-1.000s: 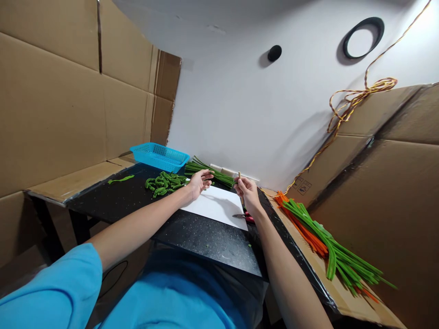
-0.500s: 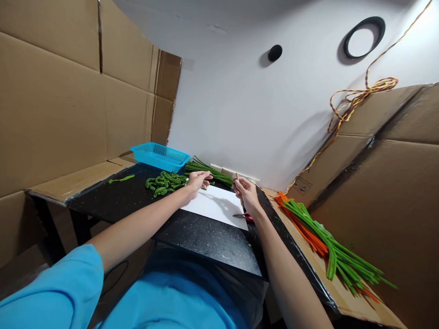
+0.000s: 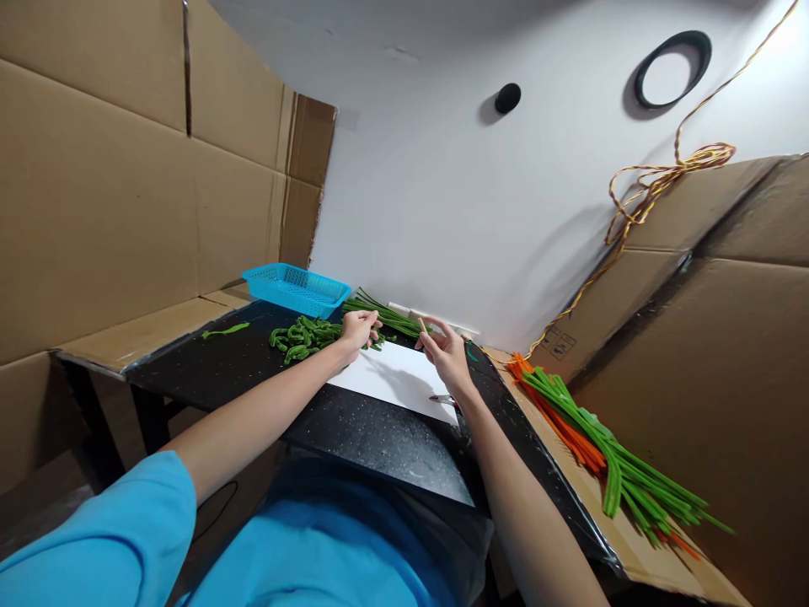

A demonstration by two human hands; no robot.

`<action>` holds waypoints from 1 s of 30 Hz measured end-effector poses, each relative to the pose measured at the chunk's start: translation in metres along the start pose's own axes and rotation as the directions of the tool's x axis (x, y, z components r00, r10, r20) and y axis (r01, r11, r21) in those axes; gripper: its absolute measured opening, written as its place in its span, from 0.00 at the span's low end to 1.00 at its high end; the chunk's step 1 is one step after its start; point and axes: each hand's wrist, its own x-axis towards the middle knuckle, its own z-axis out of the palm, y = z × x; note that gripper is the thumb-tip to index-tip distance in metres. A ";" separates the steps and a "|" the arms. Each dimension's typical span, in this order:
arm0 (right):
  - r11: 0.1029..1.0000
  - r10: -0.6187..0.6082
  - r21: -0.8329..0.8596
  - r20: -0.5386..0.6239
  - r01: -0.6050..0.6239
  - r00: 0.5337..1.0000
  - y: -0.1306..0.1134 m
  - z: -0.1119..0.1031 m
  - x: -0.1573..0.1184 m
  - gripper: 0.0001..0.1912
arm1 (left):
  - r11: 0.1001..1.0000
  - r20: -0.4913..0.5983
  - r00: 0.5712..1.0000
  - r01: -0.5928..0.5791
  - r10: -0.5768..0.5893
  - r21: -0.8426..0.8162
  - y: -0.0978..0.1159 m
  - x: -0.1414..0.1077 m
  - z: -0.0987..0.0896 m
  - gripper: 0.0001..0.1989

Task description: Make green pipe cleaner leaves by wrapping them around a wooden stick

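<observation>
My left hand (image 3: 361, 330) is closed, its fingers pinched together above the left end of a white sheet (image 3: 395, 379); what they hold is too small to make out. To the right, my right hand (image 3: 445, 350) grips a thin wooden stick (image 3: 423, 326) that points up between its fingers. Pliers (image 3: 442, 399) lie on the sheet's right end, partly hidden by my right wrist. A pile of curled green fuzzy pieces (image 3: 303, 339) lies beside my left hand. Behind both hands are long green stems (image 3: 388, 316).
A blue basket (image 3: 296, 289) stands at the black table's back left, near a loose green strip (image 3: 226, 330). Green fuzzy stems (image 3: 619, 455) and orange ones (image 3: 562, 426) lie on cardboard at the right. Cardboard walls flank both sides.
My right hand has moved slightly left, and the stick in it now tilts left. My left hand's fingers have drawn closer together. More of the pliers is covered by my right wrist.
</observation>
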 end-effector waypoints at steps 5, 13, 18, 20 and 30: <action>0.995 -0.028 -0.091 -0.009 0.027 1.000 -0.001 0.004 -0.003 0.24 | 0.997 -0.010 0.999 -0.038 0.038 0.061 -0.001 0.003 -0.005 0.09; 0.998 -0.010 -0.061 0.068 0.014 0.998 -0.007 0.012 -0.004 0.14 | 0.997 0.051 0.998 0.018 -0.022 0.071 -0.011 0.007 -0.005 0.10; 0.995 0.096 0.018 0.226 -0.103 0.969 -0.010 0.015 -0.007 0.14 | 0.995 0.088 0.992 0.083 -0.088 0.055 -0.013 0.009 -0.009 0.12; 0.992 0.094 0.052 0.264 -0.112 0.960 -0.012 0.017 -0.008 0.15 | 0.993 0.115 0.987 0.105 -0.109 0.046 -0.013 0.009 -0.010 0.13; 0.999 -0.032 -0.013 0.210 0.036 0.977 -0.010 0.017 -0.005 0.17 | 0.990 0.132 0.982 0.139 -0.136 -0.014 -0.010 0.017 -0.010 0.16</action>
